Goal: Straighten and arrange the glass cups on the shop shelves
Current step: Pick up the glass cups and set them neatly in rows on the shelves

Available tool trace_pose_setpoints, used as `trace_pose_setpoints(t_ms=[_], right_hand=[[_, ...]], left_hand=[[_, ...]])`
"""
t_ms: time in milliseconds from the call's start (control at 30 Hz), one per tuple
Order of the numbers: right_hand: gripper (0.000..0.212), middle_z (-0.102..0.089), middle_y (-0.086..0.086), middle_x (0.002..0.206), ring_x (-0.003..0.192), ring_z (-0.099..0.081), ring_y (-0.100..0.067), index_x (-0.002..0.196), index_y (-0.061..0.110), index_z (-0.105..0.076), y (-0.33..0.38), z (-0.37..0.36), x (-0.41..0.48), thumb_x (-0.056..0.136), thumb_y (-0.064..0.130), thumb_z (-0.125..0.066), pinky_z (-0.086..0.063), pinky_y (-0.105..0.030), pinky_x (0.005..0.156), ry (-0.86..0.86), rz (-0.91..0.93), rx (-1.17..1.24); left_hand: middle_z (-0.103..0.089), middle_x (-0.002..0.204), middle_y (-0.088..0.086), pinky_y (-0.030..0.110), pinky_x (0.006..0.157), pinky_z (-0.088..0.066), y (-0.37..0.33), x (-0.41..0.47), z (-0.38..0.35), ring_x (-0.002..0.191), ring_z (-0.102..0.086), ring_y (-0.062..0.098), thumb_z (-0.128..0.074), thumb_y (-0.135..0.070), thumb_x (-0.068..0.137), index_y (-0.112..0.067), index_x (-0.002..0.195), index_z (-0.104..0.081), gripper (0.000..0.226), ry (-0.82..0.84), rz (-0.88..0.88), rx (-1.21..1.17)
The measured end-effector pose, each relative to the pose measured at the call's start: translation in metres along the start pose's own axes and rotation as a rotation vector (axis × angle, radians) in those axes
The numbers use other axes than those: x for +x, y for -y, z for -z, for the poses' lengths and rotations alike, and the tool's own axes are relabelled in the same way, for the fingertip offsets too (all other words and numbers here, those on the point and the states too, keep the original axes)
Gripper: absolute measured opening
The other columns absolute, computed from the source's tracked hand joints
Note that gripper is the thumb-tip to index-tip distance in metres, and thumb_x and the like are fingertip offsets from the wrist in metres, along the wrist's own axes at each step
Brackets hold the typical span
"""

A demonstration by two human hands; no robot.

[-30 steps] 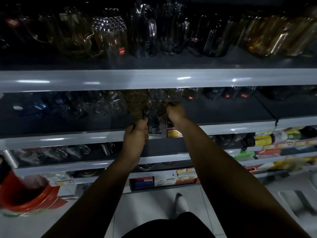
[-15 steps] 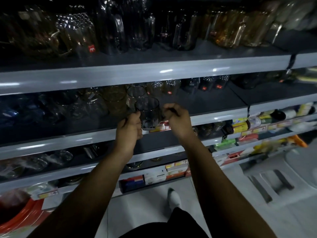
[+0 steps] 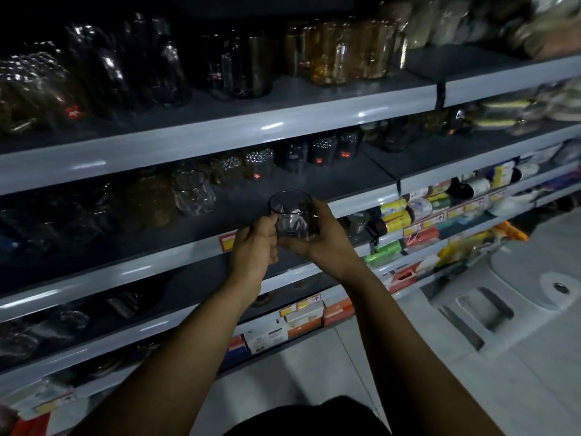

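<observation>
- Both hands are on one smoky dark glass cup (image 3: pixel 290 212). The left hand (image 3: pixel 253 247) has its fingers curled against the cup's left side, and the right hand (image 3: pixel 328 243) wraps around it from below and the right, thumb up along the wall.
- The cup is upright, mouth up, held right at the front edge of the grey shelf (image 3: pixel 157 265). Can't tell if its base touches the shelf.
- There's a yellow-and-red price tag (image 3: pixel 227 242) on that edge, just left of the left hand.
- Further back on the same shelf is a clear cup (image 3: pixel 193 196), and behind it a row of studded cups (image 3: pixel 257 163) with red stickers.
- The top shelf (image 3: pixel 220 133) has tall dark glasses and amber glasses (image 3: pixel 339 55), pretty blurry.
- Off to the right are colourful packaged goods (image 3: pixel 396 215), with pale tiled floor (image 3: pixel 314 357) below.
</observation>
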State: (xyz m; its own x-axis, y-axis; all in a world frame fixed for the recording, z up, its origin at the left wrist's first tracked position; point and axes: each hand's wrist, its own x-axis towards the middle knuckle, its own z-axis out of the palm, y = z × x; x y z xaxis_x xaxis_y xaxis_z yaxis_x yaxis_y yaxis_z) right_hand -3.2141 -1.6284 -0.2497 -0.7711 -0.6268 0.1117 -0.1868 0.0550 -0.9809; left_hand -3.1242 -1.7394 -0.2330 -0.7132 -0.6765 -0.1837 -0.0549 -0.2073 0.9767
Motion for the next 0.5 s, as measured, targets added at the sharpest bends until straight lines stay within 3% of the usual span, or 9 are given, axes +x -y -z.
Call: trace_pose_setpoints(t_ms=[67, 167, 200, 300, 433, 500], right_hand=[[0.075, -0.067, 0.002, 0.119, 0.106, -0.067, -0.008, 0.136, 0.015, -0.05, 0.0, 0.016, 0.005, 0.072, 0.009, -0.09, -0.054, -0.018, 0.084, -0.016, 0.004, -0.015], [0.069, -0.069, 0.003, 0.115, 0.101, -0.067, -0.003, 0.13, 0.014, -0.054, 0.0, 0.047, 0.014, 0.071, 0.014, -0.091, -0.051, -0.012, 0.08, -0.009, 0.0, -0.066], [0.069, -0.069, 0.004, 0.113, 0.099, -0.066, -0.002, 0.129, 0.015, -0.055, 0.001, 0.058, 0.017, 0.07, 0.017, -0.092, -0.051, -0.013, 0.079, -0.002, -0.003, -0.083], [0.068, -0.071, 0.009, 0.109, 0.097, -0.066, 0.002, 0.126, 0.018, -0.058, -0.001, 0.088, 0.025, 0.068, 0.025, -0.093, -0.054, -0.017, 0.083, -0.005, -0.015, -0.104], [0.056, -0.073, 0.006, 0.104, 0.095, -0.069, -0.006, 0.113, 0.017, -0.064, -0.004, 0.117, 0.029, 0.067, 0.03, -0.094, -0.058, -0.028, 0.085, -0.021, -0.064, -0.066], [0.045, -0.073, 0.001, 0.097, 0.085, -0.071, -0.006, 0.104, 0.008, -0.065, -0.003, 0.132, 0.029, 0.072, 0.025, -0.091, -0.06, -0.03, 0.074, 0.004, -0.109, 0.023]], left_hand=[[-0.054, 0.075, 0.011, 0.022, 0.045, -0.029, -0.004, -0.001, -0.019, 0.057, -0.04, 0.013, -0.055, -0.03, 0.099, -0.013, 0.082, -0.065, 0.026, -0.001, -0.016, 0.008], [-0.041, 0.049, -0.009, 0.024, 0.047, -0.024, -0.011, -0.002, -0.047, 0.043, -0.03, 0.006, -0.052, -0.025, 0.1, -0.025, 0.052, -0.057, 0.048, -0.007, -0.002, 0.014], [-0.039, 0.046, -0.012, 0.025, 0.048, -0.023, -0.013, -0.002, -0.056, 0.042, -0.03, 0.005, -0.052, -0.025, 0.1, -0.026, 0.051, -0.056, 0.05, -0.005, -0.004, 0.028], [-0.043, 0.049, -0.011, 0.024, 0.047, -0.026, -0.013, 0.0, -0.079, 0.041, -0.035, 0.006, -0.053, -0.032, 0.101, -0.021, 0.064, -0.052, 0.039, 0.031, -0.039, 0.067], [-0.056, 0.075, 0.003, 0.029, 0.051, -0.036, -0.001, 0.0, -0.1, 0.053, -0.046, 0.013, -0.053, -0.032, 0.102, -0.017, 0.083, -0.056, 0.024, -0.026, -0.155, 0.044], [-0.065, 0.089, 0.006, 0.03, 0.056, -0.044, 0.004, -0.003, -0.108, 0.062, -0.057, 0.015, -0.051, -0.028, 0.103, -0.021, 0.096, -0.061, 0.014, -0.07, -0.148, -0.003]])
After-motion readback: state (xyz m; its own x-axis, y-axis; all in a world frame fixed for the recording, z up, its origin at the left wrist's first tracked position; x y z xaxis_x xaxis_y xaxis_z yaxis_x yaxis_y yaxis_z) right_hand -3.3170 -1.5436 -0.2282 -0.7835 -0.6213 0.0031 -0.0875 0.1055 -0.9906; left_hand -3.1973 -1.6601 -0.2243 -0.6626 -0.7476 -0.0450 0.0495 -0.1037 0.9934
